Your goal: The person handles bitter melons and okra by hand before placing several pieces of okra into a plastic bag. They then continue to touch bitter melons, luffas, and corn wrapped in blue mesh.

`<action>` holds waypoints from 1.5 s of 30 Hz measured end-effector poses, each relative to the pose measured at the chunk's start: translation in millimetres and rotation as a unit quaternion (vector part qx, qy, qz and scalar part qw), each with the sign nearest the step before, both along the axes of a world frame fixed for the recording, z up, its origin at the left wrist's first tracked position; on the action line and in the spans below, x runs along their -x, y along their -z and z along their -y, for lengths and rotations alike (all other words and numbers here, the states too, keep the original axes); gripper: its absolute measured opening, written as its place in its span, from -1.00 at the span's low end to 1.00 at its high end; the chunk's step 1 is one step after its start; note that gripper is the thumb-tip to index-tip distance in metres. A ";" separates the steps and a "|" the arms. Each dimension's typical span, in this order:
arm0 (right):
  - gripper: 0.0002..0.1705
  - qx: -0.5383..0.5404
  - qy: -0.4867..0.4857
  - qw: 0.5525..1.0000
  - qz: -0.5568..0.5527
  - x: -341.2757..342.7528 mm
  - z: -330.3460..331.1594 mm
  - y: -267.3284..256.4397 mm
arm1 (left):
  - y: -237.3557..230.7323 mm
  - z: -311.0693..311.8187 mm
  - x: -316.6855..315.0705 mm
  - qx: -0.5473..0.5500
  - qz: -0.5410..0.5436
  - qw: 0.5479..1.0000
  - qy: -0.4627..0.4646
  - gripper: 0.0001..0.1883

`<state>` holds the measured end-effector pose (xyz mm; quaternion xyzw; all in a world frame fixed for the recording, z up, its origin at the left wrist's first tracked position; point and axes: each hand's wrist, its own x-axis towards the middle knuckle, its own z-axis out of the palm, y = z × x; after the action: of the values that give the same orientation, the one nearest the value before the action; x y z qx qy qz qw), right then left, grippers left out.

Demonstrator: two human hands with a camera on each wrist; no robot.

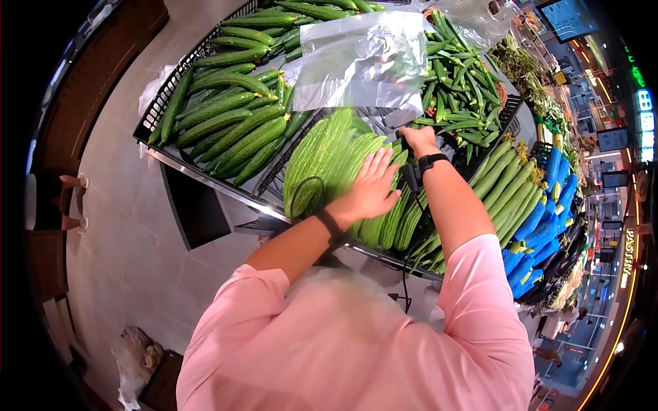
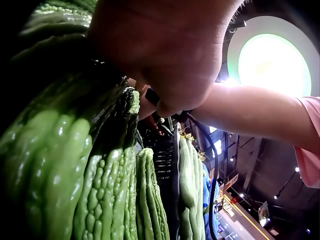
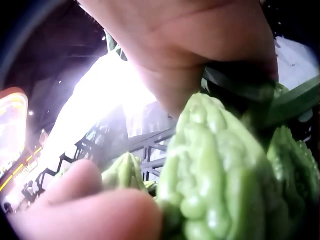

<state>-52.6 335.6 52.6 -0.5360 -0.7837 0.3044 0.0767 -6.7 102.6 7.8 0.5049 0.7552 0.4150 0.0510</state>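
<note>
Several pale green, ridged bitter melons point(image 1: 312, 161) lie side by side in the middle of a produce stand. My left hand point(image 1: 373, 181) rests on them with its fingers straight. Their bumpy skin fills the lower part of the left wrist view, below the hand point(image 2: 160, 50). Just beyond, at the far end of the melons, my right hand point(image 1: 419, 139) curls its fingers round a dark, narrow thing; I cannot tell what it is. In the right wrist view, the tip of one bitter melon point(image 3: 210, 165) stands right below that hand point(image 3: 200, 45).
Dark green cucumbers point(image 1: 233, 116) fill a black crate on the left. Behind the melons lies a clear plastic bag point(image 1: 360, 61), beside a heap of okra point(image 1: 466, 89). Long pale gourds point(image 1: 507, 188) and produce in blue nets point(image 1: 548, 233) are to the right.
</note>
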 end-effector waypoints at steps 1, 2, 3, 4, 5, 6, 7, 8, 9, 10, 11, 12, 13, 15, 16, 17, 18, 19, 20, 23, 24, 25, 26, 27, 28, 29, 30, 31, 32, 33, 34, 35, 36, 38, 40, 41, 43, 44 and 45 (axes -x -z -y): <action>-0.33 0.054 0.035 0.997 -0.034 1.2 2.8 -10.5 | -0.2 0.2 -1.6 0.003 0.000 1.000 0.001 -0.26; -0.45 0.108 0.068 0.989 -0.069 3.6 4.0 -15.8 | -0.7 0.1 -1.9 0.006 -0.001 1.000 0.002 -0.27; -0.67 0.097 0.097 0.983 -0.123 7.8 -15.6 3.1 | -1.3 0.1 0.2 0.009 -0.004 1.000 0.001 -0.27; -0.64 0.125 0.094 0.981 -0.114 6.8 -17.0 -5.0 | -0.9 0.4 2.1 0.008 -0.006 1.000 -0.003 -0.27; -0.67 0.177 0.083 0.971 -0.141 6.3 -39.5 11.7 | 0.4 0.6 1.2 0.007 -0.008 1.000 -0.004 -0.26; -0.71 0.227 0.073 0.957 -0.167 4.5 -61.5 30.0 | 0.3 0.0 -0.9 0.005 -0.009 1.000 -0.003 -0.26; -0.56 0.214 0.059 0.964 -0.148 -3.2 -44.8 2.8 | -1.2 -0.4 -0.8 0.011 -0.007 1.000 0.000 -0.26; -0.63 0.238 0.026 0.965 -0.105 -5.4 -75.4 22.4 | -2.2 0.0 0.2 0.017 -0.006 1.000 0.003 -0.26; -0.65 0.283 -0.031 0.956 -0.068 -15.7 -61.7 -7.5 | -3.2 0.4 0.7 0.023 -0.004 1.000 0.005 -0.25; -0.66 0.327 -0.088 0.940 -0.031 -30.5 -30.2 -61.7 | -3.7 0.5 1.0 0.018 -0.009 1.000 0.002 -0.26; -0.64 0.290 -0.123 0.949 0.020 -40.3 -20.3 -82.2 | -4.2 0.4 1.0 0.012 -0.014 1.000 0.002 -0.26; -0.61 0.250 -0.158 0.953 0.072 -50.0 -10.5 -102.6 | -5.2 -0.1 0.7 0.006 -0.018 1.000 0.003 -0.27; -0.59 0.209 -0.190 0.951 0.122 -59.7 -0.8 -123.0 | -8.4 -0.1 1.8 0.018 -0.017 1.000 0.004 -0.26; -0.41 0.162 -0.261 0.935 0.174 -78.5 -18.8 -113.3 | -15.9 0.2 1.9 0.035 -0.004 0.999 0.010 -0.24; -0.36 0.044 -0.254 0.954 0.153 -95.5 -19.1 -101.2 | -18.2 0.6 2.5 0.044 0.002 0.999 0.012 -0.24; -0.35 0.103 -0.290 0.944 0.122 -107.6 -25.6 -97.2 | -18.6 1.5 1.3 0.038 0.011 0.999 0.012 -0.23; -0.33 0.162 -0.326 0.927 0.091 -118.2 -27.2 -97.6 | -18.7 3.4 -2.1 0.039 0.009 0.999 0.013 -0.22; -0.34 0.167 -0.309 0.932 0.087 -129.4 -8.9 -111.7 | -20.2 4.7 -2.1 0.040 0.006 0.999 0.010 -0.22; -0.32 0.163 -0.336 0.925 0.073 -143.3 -9.1 -106.1 | -23.3 4.0 -0.7 0.042 -0.001 0.999 0.007 -0.21; -0.15 -0.015 -0.389 0.915 0.100 -181.6 5.2 -91.7 | -36.8 -0.1 -8.9 0.069 0.019 0.997 -0.029 -0.23; -0.13 -0.035 -0.404 0.912 0.070 -192.2 1.8 -71.3 | -38.7 -1.0 -15.4 0.083 0.024 0.995 -0.041 -0.24; -0.18 0.001 -0.396 0.914 0.087 -197.9 15.0 -82.8 | -40.9 -2.4 -20.9 0.046 -0.004 0.997 -0.058 -0.33; -0.24 0.039 -0.389 0.915 0.103 -204.6 27.3 -99.5 | -43.4 -2.8 -24.2 0.026 -0.005 0.999 -0.043 -0.35; -0.26 0.064 -0.379 0.921 0.067 -216.3 33.3 -108.3 | -49.9 -3.7 -25.3 0.006 -0.005 1.000 -0.031 -0.37; -0.28 0.084 -0.371 0.924 0.030 -228.1 36.6 -116.7 | -57.7 -5.7 -26.6 -0.019 -0.008 1.000 -0.020 -0.40; -0.29 0.101 -0.363 0.926 -0.006 -239.0 37.0 -118.8 | -66.1 -9.2 -30.8 -0.048 0.010 0.999 -0.010 -0.45; -0.31 0.106 -0.335 0.934 -0.063 -253.2 36.0 -115.7 | -64.6 -15.9 -32.8 -0.039 0.060 0.997 0.007 -0.45; -0.33 0.109 -0.307 0.938 -0.120 -271.0 35.1 -112.6 | -62.1 -24.1 -32.6 -0.032 0.108 0.993 0.022 -0.45; -0.34 0.113 -0.278 0.938 -0.177 -286.1 33.9 -109.7 | -60.2 -33.1 -31.6 -0.025 0.156 0.987 0.036 -0.46; -0.34 0.154 -0.253 0.937 -0.184 -298.2 33.4 -111.8 | -59.4 -44.5 -30.0 -0.006 0.106 0.994 0.025 -0.46; -0.33 0.195 -0.227 0.935 -0.191 -309.8 33.2 -118.3 | -60.6 -56.1 -29.6 0.016 0.093 0.995 0.020 -0.45; -0.32 0.235 -0.198 0.931 -0.198 -319.5 32.2 -122.1 | -61.7 -68.7 -29.8 0.038 0.080 0.996 0.017 -0.44; -0.32 0.239 -0.201 0.925 -0.215 -328.4 30.1 -121.7 | -62.4 -80.9 -28.7 0.060 0.068 0.996 0.017 -0.42; -0.30 0.241 -0.204 0.917 -0.245 -344.9 21.0 -121.7 | -54.3 -108.6 -18.8 0.117 -0.105 0.986 0.046 -0.32; -0.31 0.223 -0.195 0.921 -0.252 -356.6 14.0 -119.2 | -53.3 -131.4 -7.5 0.192 -0.264 0.941 0.091 -0.28; -0.32 0.208 -0.198 0.923 -0.256 -360.2 10.1 -115.2 | -53.4 -145.0 -0.9 0.289 -0.279 0.908 0.120 -0.25; -0.40 0.137 -0.219 0.930 -0.262 -362.2 6.0 -109.5 | -54.0 -165.8 9.9 0.411 -0.298 0.841 0.187 -0.35; -0.40 0.164 -0.213 0.926 -0.264 -362.1 6.6 -110.2 | -57.7 -174.8 11.6 0.473 -0.300 0.800 0.213 -0.39; -0.41 0.191 -0.205 0.922 -0.266 -362.4 7.6 -113.0 | -66.2 -180.3 11.6 0.501 -0.302 0.778 0.229 -0.42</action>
<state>309.9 328.0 165.6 -0.2674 -0.7540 0.5888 0.1149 -18.3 283.0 74.0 0.6659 0.6949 -0.2196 0.1596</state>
